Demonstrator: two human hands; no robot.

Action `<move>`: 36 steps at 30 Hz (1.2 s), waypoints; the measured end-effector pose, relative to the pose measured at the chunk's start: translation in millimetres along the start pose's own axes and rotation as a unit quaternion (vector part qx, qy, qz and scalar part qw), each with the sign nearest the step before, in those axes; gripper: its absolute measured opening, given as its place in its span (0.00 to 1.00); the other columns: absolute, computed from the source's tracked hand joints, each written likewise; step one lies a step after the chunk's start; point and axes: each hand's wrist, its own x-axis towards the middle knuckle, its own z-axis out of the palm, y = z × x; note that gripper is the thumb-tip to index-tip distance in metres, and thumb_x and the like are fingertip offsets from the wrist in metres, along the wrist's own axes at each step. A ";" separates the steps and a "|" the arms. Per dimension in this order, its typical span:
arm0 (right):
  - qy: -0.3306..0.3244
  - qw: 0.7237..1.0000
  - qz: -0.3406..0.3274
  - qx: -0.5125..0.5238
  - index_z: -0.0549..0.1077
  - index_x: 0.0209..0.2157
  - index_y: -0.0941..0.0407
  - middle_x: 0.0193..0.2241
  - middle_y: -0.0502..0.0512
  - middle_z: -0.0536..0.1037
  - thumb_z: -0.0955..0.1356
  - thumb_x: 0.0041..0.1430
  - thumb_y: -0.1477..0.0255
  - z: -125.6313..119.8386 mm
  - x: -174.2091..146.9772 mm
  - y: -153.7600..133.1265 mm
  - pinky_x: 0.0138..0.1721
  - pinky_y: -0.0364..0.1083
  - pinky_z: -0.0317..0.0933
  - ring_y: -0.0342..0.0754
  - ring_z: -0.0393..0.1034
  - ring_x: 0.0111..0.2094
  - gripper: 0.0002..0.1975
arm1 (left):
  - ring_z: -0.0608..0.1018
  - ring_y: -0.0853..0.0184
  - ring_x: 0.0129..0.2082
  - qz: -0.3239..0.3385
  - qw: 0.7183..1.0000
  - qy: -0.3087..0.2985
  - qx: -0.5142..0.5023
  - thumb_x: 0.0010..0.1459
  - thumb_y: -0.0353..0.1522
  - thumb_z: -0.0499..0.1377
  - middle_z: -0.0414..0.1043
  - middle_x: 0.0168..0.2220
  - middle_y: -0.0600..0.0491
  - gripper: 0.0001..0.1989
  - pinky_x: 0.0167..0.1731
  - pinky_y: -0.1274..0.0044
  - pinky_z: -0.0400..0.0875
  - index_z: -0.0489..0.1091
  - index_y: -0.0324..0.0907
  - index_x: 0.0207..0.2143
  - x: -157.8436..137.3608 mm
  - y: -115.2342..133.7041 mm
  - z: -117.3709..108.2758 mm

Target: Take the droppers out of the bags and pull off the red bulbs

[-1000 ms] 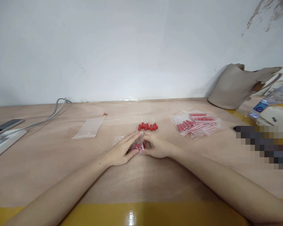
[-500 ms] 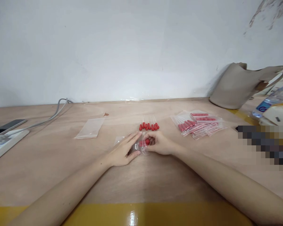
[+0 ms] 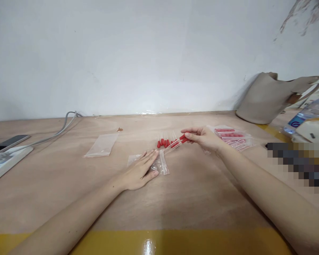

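Note:
My left hand (image 3: 139,172) lies flat with outstretched fingers, pressing a clear zip bag (image 3: 163,166) to the table. The bag's open end points right, past the thumb. My right hand (image 3: 202,137) is raised to the right, pinching red-bulbed glass droppers (image 3: 184,137), seemingly two. Their clear tubes slant down-left towards the bag mouth. Behind the bag, several more droppers (image 3: 163,142) lie in a row, red bulbs towards me; the held ones partly cover them. Past my right hand, filled zip bags (image 3: 231,134) with red-bulbed droppers are piled, partly hidden by the hand.
A stack of flat zip bags (image 3: 101,144) lies to the left, with a small brown scrap (image 3: 119,129) behind it. A power strip (image 3: 10,161), cable and phone (image 3: 14,141) are at far left. At right stand a grey bag (image 3: 263,101) and a plastic bottle (image 3: 300,118).
My right hand has moved right and up from the bag mouth, drawing the droppers with it. The bag mouth now shows uncovered. My left hand has stayed in place.

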 end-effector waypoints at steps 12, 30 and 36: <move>0.181 0.892 -0.273 -0.313 0.70 0.42 0.57 0.38 0.58 0.76 0.63 0.57 0.69 22.8 21.3 18.2 0.45 0.49 0.61 0.48 0.69 0.40 0.12 | 0.32 0.49 0.61 0.007 0.997 -0.082 0.013 0.61 0.46 0.44 0.17 0.63 0.54 0.25 0.55 0.51 0.36 0.44 0.59 0.59 0.8 7.0 -7.0; -0.004 0.732 -0.304 -0.610 0.69 0.44 0.60 0.38 0.62 0.74 0.59 0.62 0.69 47.8 23.8 25.7 0.43 0.49 0.56 0.52 0.64 0.40 0.14 | 0.47 0.52 0.62 -0.096 0.995 -0.004 -0.019 0.61 0.46 0.41 0.40 0.64 0.49 0.28 0.56 0.56 0.47 0.36 0.54 0.62 1.9 21.2 -6.5; 0.177 0.694 -0.056 -0.696 0.74 0.34 0.61 0.36 0.66 0.73 0.62 0.57 0.70 5.8 15.2 -2.9 0.39 0.53 0.55 0.58 0.64 0.42 0.11 | 0.70 0.59 0.45 -0.212 0.965 0.154 -0.015 0.54 0.48 0.52 0.67 0.43 0.48 0.22 0.44 0.68 0.64 0.64 0.43 0.45 8.2 -10.5 -13.1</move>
